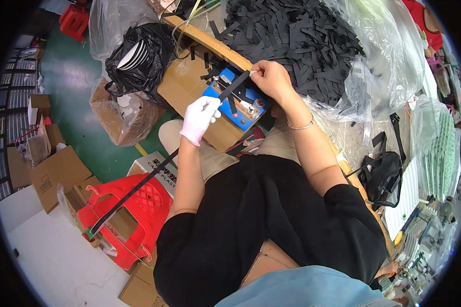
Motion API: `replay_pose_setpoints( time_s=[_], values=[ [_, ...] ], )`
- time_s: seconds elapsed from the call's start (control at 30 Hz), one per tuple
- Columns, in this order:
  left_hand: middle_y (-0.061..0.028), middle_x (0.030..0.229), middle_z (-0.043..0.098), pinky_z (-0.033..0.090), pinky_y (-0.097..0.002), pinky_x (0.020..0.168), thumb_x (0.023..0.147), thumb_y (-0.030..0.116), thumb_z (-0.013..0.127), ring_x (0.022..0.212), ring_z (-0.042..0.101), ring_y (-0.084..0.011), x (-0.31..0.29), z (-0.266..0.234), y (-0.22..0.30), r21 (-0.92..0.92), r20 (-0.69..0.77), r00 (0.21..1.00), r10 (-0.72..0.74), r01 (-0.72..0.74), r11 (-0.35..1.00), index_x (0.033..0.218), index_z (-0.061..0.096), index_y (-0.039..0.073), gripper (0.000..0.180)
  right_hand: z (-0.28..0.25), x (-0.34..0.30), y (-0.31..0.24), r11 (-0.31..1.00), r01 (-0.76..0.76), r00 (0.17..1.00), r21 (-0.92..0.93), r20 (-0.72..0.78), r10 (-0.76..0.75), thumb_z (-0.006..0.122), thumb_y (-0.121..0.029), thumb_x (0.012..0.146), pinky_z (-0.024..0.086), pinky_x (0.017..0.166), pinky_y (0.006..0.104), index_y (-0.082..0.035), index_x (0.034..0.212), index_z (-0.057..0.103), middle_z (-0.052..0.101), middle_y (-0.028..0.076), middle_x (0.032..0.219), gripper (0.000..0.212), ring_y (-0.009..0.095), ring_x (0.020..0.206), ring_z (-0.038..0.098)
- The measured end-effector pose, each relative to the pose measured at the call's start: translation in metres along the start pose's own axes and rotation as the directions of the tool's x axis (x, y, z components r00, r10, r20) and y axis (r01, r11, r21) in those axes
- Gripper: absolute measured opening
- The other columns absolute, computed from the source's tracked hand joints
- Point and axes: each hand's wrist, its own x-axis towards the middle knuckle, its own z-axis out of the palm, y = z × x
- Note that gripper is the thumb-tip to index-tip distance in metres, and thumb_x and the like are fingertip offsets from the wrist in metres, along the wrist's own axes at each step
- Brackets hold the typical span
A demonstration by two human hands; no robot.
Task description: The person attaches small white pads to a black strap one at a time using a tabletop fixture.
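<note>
My left hand (pixel 200 117), in a white glove with a pinkish cuff, is closed on a flat black strap (pixel 234 86). The strap runs slantwise up to my bare right hand (pixel 271 79), whose thumb and fingers pinch its far end, with something small and whitish at the fingertips. Behind my left hand the same strap trails down left over a red plastic stool (pixel 153 197). Just below the stretched strap sits a small blue machine (pixel 229 113) with metal parts on top. Short black pieces lie beside and on it.
A large heap of cut black strips (pixel 292 41) covers the table, edged by clear plastic sheeting (pixel 394 51). The table's wooden edge (pixel 215 43) passes close to my right hand. Cardboard (pixel 182 84) lies under the machine. At left stand a black bag (pixel 161 56) and a plastic-lined carton (pixel 120 120).
</note>
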Motion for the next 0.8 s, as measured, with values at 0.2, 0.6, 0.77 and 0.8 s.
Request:
replay_pose_setpoints(
  time_s=[0.2, 0.6, 0.77, 0.8],
  values=[
    [-0.0011, 0.066, 0.057, 0.038, -0.0190, 0.050, 0.085, 0.017, 0.057, 0.056, 0.049, -0.0049, 0.009, 0.001, -0.016, 0.075, -0.042, 0.999, 0.021, -0.018, 0.997, 0.084, 0.063, 0.002, 0.016, 0.001, 0.000, -0.003, 1.000, -0.004, 1.000, -0.012, 0.014, 0.004, 0.059, -0.020, 0.067, 0.047, 0.064, 0.0384, -0.005, 0.078, 0.066, 0.062, 0.012, 0.066, 0.019, 0.030, 0.068, 0.061],
    [0.0027, 0.065, 0.057, 0.032, -0.0152, 0.047, 0.088, 0.022, 0.054, 0.053, 0.045, -0.0018, -0.008, 0.011, 0.020, -0.130, 0.004, 0.995, 0.099, -0.097, 0.987, 0.089, 0.060, 0.007, 0.016, -0.021, -0.005, 0.008, 0.646, -0.099, 0.995, 0.757, 0.064, 0.077, 0.059, -0.008, 0.081, 0.040, 0.044, 0.0193, 0.004, 0.107, 0.056, 0.061, 0.006, 0.077, 0.029, 0.007, 0.053, 0.053],
    [-0.0001, 0.067, 0.057, 0.037, -0.0163, 0.049, 0.087, 0.015, 0.056, 0.055, 0.047, -0.0034, -0.005, 0.021, 0.028, -0.211, 0.031, 0.995, 0.097, -0.088, 0.974, 0.089, 0.060, 0.003, 0.012, -0.011, -0.009, 0.010, 0.491, 0.117, 0.970, 0.863, -0.205, 0.130, 0.046, 0.003, 0.084, 0.050, 0.053, 0.0222, 0.006, 0.095, 0.056, 0.060, 0.009, 0.090, 0.015, 0.014, 0.072, 0.062],
    [0.0000, 0.066, 0.057, 0.036, -0.0163, 0.049, 0.087, 0.015, 0.056, 0.055, 0.047, -0.0033, -0.006, 0.021, 0.029, -0.198, 0.025, 0.996, 0.084, -0.077, 0.977, 0.089, 0.060, 0.004, 0.013, -0.015, -0.006, 0.014, 0.415, 0.104, 0.960, 0.904, -0.200, 0.195, 0.043, 0.005, 0.085, 0.054, 0.058, 0.0245, 0.005, 0.093, 0.055, 0.059, 0.011, 0.093, 0.015, 0.020, 0.081, 0.064]
  ],
)
